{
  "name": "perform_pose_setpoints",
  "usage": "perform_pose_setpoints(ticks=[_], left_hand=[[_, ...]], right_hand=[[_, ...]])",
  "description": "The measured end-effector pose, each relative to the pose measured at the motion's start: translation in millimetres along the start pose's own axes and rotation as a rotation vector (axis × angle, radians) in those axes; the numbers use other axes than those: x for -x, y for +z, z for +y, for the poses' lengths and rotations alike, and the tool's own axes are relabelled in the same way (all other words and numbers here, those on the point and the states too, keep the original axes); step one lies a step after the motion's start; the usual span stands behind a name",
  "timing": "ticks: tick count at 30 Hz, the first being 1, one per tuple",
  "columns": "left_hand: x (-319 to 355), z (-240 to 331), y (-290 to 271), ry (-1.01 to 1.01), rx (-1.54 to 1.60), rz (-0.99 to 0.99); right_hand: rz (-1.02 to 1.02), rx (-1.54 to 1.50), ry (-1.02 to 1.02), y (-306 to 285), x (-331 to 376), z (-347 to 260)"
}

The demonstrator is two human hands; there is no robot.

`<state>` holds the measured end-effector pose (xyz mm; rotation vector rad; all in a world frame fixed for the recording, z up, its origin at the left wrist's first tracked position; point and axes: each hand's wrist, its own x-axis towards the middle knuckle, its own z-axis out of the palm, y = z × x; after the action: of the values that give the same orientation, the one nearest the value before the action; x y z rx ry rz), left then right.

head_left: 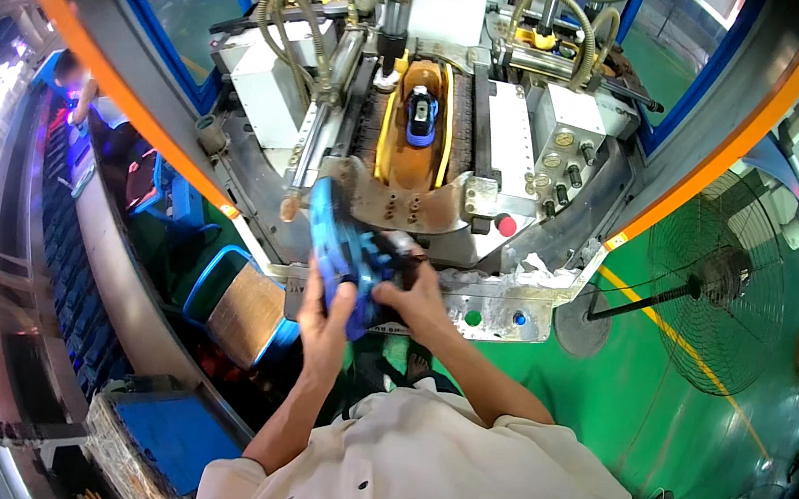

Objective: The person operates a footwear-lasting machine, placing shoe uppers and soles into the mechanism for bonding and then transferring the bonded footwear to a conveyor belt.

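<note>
- The left grip [324, 320] closes around the lower left side of the blue shoe [347, 248], its thumb on the near face; it seems best used as the steady support, thumb laid flat so that the upper is not dented.
- The shoe itself is between both hands, tilted, just before the machine; it is blurred, so slower turning would probably make alignment easier; its outer side looks smooth and bright, its inner side darker.
- The right grip [420, 303] pinches the shoe's darker side, thumb toward the left hand; blur hides exactly what the fingertips press; light, even pressure should avoid twisting it.
- Left of the grip, a stool [249, 316] pairs a rounded blue frame with a flat brown seat, apparently wood.
- Beyond the grip, a rust-brown trough [410, 172], long and hollow, lies between yellow strips [386, 137]; a black-and-blue shoe [421, 116] rests in it; the curved metal plate [401, 201] at the near end looks scuffed.
- Right of the grip are a domed red button [507, 225] and a crumpled white cloth or paper [548, 274]; farther right, a round fan [718, 281] has a thin wire cage.
</note>
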<state>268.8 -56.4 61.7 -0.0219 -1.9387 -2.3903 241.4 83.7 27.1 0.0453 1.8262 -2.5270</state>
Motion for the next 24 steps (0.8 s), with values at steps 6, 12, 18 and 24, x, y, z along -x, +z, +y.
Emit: perform_pose_setpoints(ticks=[6, 12, 18, 24], left_hand=[[-118.8, -35.4, 65.7, -0.142, -0.050, -0.216], [-307.6, -139.1, 116.4, 0.035, -0.563, -0.135], [-379.5, -187.1, 151.7, -0.134, -0.997, -0.026], [-342.5, -128.1, 85.7, -0.688, 0.184, -0.051]], right_hand=[[0.407, -0.070, -0.030, -112.1, -28.4, -39.6], [0.670, 0.104, -0.287, -161.6, -20.7, -71.5], [0.817, 0.410, -0.318, -166.6, -33.8, -85.5], [0.757, 0.828, -0.012, -184.7, -193.1, -122.7]])
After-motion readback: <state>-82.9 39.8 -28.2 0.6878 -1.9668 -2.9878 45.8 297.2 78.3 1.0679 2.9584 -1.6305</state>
